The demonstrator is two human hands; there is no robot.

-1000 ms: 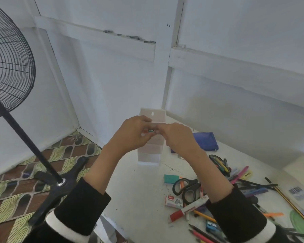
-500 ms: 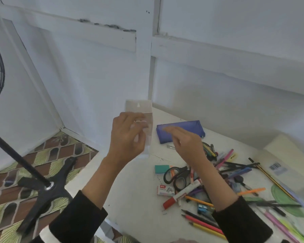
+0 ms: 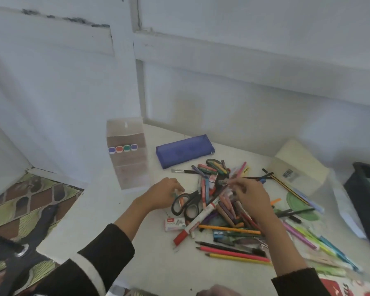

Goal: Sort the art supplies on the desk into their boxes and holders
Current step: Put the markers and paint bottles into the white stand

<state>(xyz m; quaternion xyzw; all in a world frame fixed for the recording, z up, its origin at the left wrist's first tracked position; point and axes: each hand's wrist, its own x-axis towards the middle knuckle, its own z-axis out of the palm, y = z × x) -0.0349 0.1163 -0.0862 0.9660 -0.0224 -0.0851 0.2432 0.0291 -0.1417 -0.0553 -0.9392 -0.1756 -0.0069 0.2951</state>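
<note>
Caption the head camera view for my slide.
Left hand and right hand over a heap of coloured pens and pencils, black-handled scissors, clear plastic box behind.

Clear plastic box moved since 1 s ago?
Yes, down: held in the air before, the clear box now stands on the desk, left of the blue pencil case.

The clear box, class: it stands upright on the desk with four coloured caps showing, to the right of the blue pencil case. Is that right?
Not quite. The clear box does stand upright on the desk with four coloured caps showing, but it is to the left of the blue pencil case, not to the right. The head view shows this.
</note>
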